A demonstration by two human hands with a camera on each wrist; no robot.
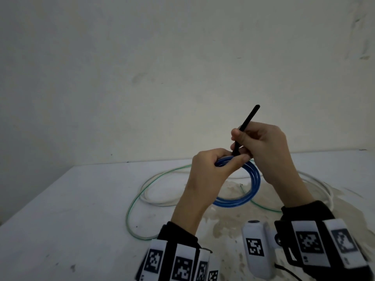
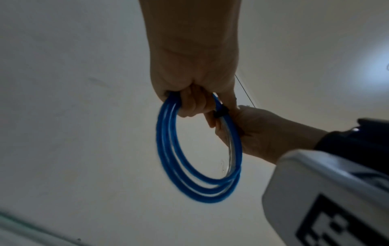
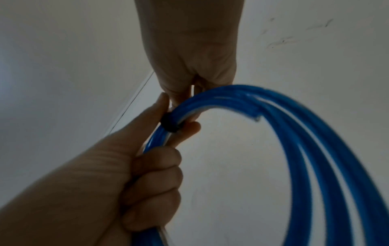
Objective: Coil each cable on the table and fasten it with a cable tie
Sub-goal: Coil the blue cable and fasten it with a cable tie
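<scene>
A blue cable [image 1: 246, 192] wound into a coil hangs in the air above the table [image 1: 60, 220]. My left hand [image 1: 222, 162] grips the coil at its top, fingers curled round the strands [image 2: 168, 133]. A black cable tie [image 1: 248, 118] is looped round the strands [image 3: 169, 124] just beside that grip. Its tail sticks up and to the right. My right hand [image 1: 240, 139] pinches the tail just above the loop. In the right wrist view the blue cable [image 3: 299, 136] has one cut end lying on the coil.
A long white cable [image 1: 154, 201] and a thin green cable [image 1: 129, 211] lie in loose loops on the table behind and under my hands. A pale wall [image 1: 142, 78] rises right behind the table. The tabletop is stained near my right wrist.
</scene>
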